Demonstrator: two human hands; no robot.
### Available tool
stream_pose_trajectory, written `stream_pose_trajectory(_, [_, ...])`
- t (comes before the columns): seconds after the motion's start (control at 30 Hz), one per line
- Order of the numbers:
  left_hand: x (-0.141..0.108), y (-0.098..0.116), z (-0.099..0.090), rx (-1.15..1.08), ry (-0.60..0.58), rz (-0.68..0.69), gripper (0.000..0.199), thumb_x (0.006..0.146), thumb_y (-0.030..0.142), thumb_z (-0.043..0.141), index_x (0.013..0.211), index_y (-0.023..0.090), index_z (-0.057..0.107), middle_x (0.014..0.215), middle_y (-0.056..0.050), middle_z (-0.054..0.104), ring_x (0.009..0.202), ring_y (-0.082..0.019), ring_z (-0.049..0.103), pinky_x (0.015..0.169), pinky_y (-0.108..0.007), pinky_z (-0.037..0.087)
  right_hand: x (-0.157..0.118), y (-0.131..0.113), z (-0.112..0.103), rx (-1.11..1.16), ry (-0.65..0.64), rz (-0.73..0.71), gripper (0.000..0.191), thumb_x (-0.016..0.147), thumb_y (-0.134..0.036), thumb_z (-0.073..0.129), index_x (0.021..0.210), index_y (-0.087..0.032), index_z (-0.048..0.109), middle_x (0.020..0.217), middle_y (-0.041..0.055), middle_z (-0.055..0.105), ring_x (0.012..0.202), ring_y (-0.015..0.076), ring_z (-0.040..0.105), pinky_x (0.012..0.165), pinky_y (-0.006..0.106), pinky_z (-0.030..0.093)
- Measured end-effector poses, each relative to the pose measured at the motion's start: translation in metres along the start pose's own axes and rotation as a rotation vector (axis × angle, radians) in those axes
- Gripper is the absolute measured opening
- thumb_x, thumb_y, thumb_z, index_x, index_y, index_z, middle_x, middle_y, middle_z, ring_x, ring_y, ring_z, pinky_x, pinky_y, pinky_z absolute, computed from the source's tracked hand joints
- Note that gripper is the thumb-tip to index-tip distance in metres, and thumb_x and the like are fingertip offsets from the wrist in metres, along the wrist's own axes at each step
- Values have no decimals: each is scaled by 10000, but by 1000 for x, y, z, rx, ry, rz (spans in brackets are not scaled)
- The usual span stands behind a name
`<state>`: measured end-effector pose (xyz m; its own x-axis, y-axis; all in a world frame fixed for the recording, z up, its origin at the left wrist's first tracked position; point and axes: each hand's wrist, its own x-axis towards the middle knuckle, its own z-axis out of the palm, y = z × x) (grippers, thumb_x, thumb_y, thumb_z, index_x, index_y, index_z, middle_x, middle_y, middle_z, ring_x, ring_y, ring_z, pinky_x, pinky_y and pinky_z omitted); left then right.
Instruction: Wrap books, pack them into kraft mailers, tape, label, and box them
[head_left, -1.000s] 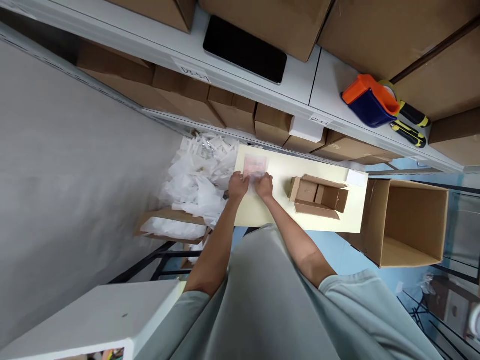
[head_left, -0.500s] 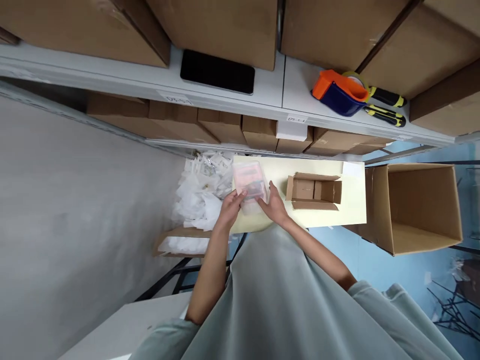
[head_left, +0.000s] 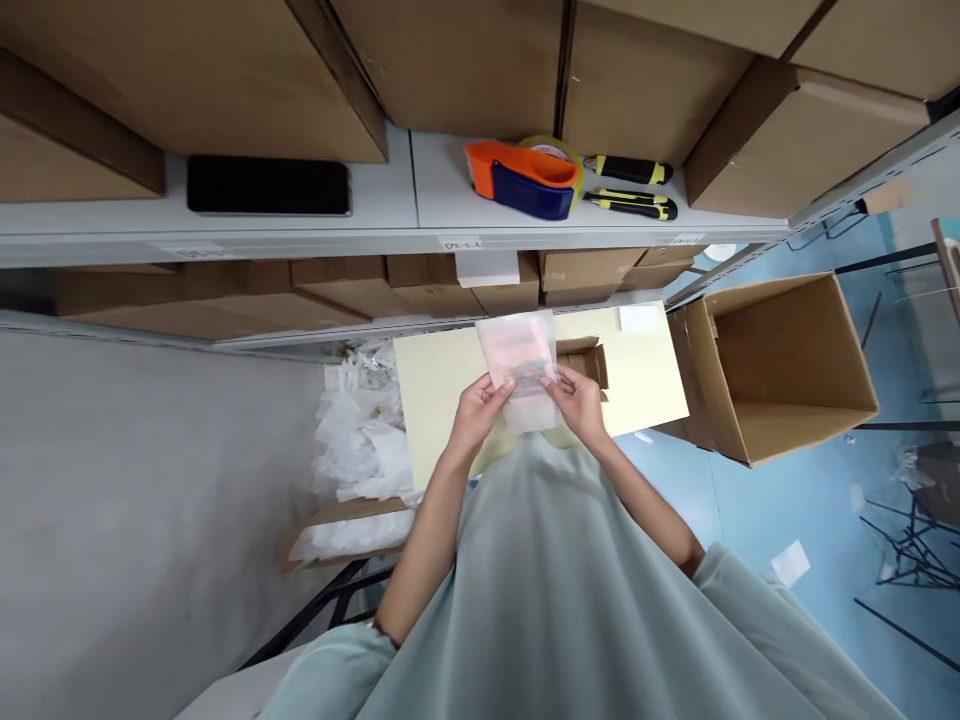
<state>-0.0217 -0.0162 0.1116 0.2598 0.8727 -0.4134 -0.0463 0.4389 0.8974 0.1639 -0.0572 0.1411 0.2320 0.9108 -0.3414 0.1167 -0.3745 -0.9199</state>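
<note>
A translucent plastic bag (head_left: 517,345) with something pinkish inside is held up between my two hands, over the pale yellow tabletop (head_left: 439,370). My left hand (head_left: 477,412) pinches its left edge, thumb on the front. On the right edge, my right hand (head_left: 579,402) grips it the same way. Behind the bag and my right hand stands a small open cardboard box (head_left: 592,362), partly hidden by them. What exactly lies in the bag is too blurred to name.
White plastic packages (head_left: 367,430) are heaped left of the table. A large open carton (head_left: 787,370) stands at the right. On the shelf above lie a black phone (head_left: 268,186), an orange and blue tape dispenser (head_left: 525,180) and two utility knives (head_left: 630,188). Cardboard boxes (head_left: 465,60) line the shelf.
My view has turned to the right. The bag is now held more upright and in front of the small box, which stood uncovered to its right before. Both hands keep their hold.
</note>
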Motion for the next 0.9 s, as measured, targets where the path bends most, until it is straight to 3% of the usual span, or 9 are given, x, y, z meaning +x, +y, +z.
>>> stream_pose_trajectory(0.07, [1,7,18,189,135,133,926,878,766,763,1575,194,552,1559,-219,657,1394,-381,679,1110,-525,609,3,-11,-27,-174,2,-59,427,1058,-489,660,1387,-248,788,1338,50,828,1219,305,804,1102,455,644])
stream_pose_trajectory(0.17, [-4,33,33,660,320,357,946,957,631,754,1728,268,344,1838,-187,278,1702,-422,278,1291,-615,423,11,-33,-66,-476,-72,-190,389,1119,-395,562,1441,-320,768,1468,-11,762,1346,300,746,1155,431,600])
stream_pose_trajectory(0.23, [-6,51,39,922,251,459,814,999,529,727,1709,284,414,1861,-143,230,1743,-446,78,1342,-691,277,21,-44,-86,-648,-178,-260,410,1138,-329,515,1481,-352,737,1523,-41,722,1395,285,714,1164,420,583])
stream_pose_trajectory(0.27, [-5,58,42,996,180,500,703,1026,478,690,1674,296,484,1847,-121,285,1744,-447,60,1347,-718,230,27,-47,-93,-719,-238,-283,425,1140,-300,501,1497,-364,723,1539,-51,709,1401,282,708,1159,423,581])
stream_pose_trajectory(0.33, [2,64,46,1060,42,562,508,1073,371,591,1579,334,612,1750,-76,482,1735,-407,171,1363,-725,173,43,-48,-100,-833,-338,-304,441,1142,-271,491,1508,-379,712,1552,-61,698,1391,288,710,1147,442,580])
stream_pose_trajectory(0.4, [14,57,49,1076,-38,572,437,1086,290,511,1469,355,712,1550,-53,686,1643,-350,408,1381,-691,173,59,-43,-101,-913,-405,-306,432,1145,-278,490,1494,-382,723,1554,-57,699,1376,305,713,1133,461,579])
stream_pose_trajectory(0.5, [32,30,50,1091,-61,495,436,1067,235,471,1338,317,803,1320,-69,802,1361,-315,666,1340,-607,335,77,-27,-94,-1001,-475,-295,437,1138,-257,494,1474,-388,740,1521,-26,731,1336,335,728,1103,476,577])
stream_pose_trajectory(0.63, [47,-10,49,1163,-32,320,482,998,165,474,1299,264,837,1352,-98,799,1225,-335,721,1138,-528,540,89,-3,-81,-1064,-552,-215,425,1102,-199,528,1405,-329,796,1344,90,824,1251,364,759,1097,483,559])
stream_pose_trajectory(0.9, [66,-49,56,1259,-57,156,529,919,76,487,1228,274,868,1290,-130,822,1241,-351,739,1148,-531,551,106,35,-52,-866,-477,-61,174,1004,-75,678,1038,-94,847,1154,224,822,1172,330,781,1091,443,559])
